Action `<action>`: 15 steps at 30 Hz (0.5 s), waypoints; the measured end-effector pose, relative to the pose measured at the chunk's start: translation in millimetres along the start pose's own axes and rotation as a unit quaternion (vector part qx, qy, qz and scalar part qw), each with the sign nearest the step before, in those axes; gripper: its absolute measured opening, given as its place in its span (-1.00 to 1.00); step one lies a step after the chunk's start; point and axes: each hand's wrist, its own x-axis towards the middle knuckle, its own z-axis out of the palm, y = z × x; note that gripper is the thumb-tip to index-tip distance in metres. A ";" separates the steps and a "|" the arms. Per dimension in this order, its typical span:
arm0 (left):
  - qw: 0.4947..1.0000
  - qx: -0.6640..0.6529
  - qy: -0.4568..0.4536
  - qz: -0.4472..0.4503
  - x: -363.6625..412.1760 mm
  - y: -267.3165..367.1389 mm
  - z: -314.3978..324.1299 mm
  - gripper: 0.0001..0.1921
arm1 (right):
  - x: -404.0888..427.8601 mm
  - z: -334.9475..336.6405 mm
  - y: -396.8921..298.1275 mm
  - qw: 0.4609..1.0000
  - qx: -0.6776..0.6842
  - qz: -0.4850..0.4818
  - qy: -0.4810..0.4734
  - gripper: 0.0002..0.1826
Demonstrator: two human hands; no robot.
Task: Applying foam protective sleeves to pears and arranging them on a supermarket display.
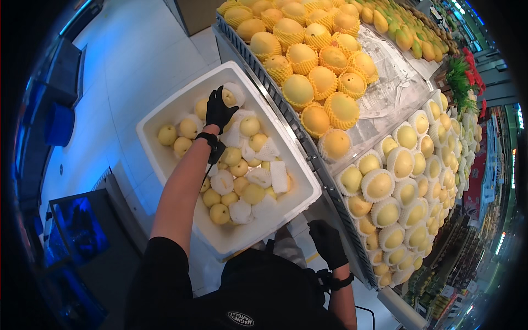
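Observation:
My left hand (220,108), in a black glove, reaches into the far part of a white foam box (154,119). Its fingers and thumb close around a pale yellow round pear (229,97) in a white foam net. More pears (253,194) lie loosely in the box, some bare, others in nets, among loose white foam nets (279,176). My right hand (329,243), also gloved in black, hangs beside the display stand, outside the box's near right corner. Its fingers look curled and no object shows in it; the palm is hidden.
Right of the box, a display stand with a dark slatted edge (284,97) bears orange-yellow fruit in yellow nets (299,90) and rows of netted pears (378,184). Plastic sheeting (387,82) lies between them. Mangoes (404,38) are farther back. A dark case (99,231) stands at the left.

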 end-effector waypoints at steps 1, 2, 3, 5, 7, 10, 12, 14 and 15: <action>0.999 0.021 -0.021 -0.038 4.5 8.0 1.9 -0.06 | 0.0 1.9 4.1 1.000 0.008 0.010 0.001 -0.82; 0.999 0.018 -0.024 -0.037 7.1 15.5 3.4 -0.06 | -0.4 2.8 6.7 1.000 0.007 0.013 0.003 -0.82; 0.996 0.043 -0.037 -0.066 8.7 19.3 4.1 -0.04 | 0.0 3.8 8.6 1.000 0.012 0.001 0.013 -0.83; 0.992 0.065 -0.054 -0.093 13.0 27.4 7.6 -0.02 | 1.2 3.6 11.5 1.000 0.015 -0.007 0.024 -0.84; 0.984 0.119 -0.069 -0.118 15.2 28.1 11.7 0.00 | 0.2 1.6 9.8 1.000 0.021 0.002 0.021 -0.84; 0.984 0.141 -0.032 -0.105 17.1 23.7 27.7 0.02 | -2.0 2.3 16.4 1.000 0.008 0.023 0.012 -0.84; 0.980 0.173 0.011 -0.095 16.2 25.5 37.1 0.00 | -6.3 3.9 21.4 1.000 0.001 0.007 0.017 -0.83; 0.982 0.162 0.018 -0.097 19.3 22.7 43.6 -0.02 | -7.7 6.0 25.6 1.000 -0.006 0.000 0.019 -0.83; 0.982 0.154 0.026 -0.102 20.3 22.9 45.0 -0.03 | -9.1 6.9 27.9 1.000 -0.011 -0.008 0.018 -0.83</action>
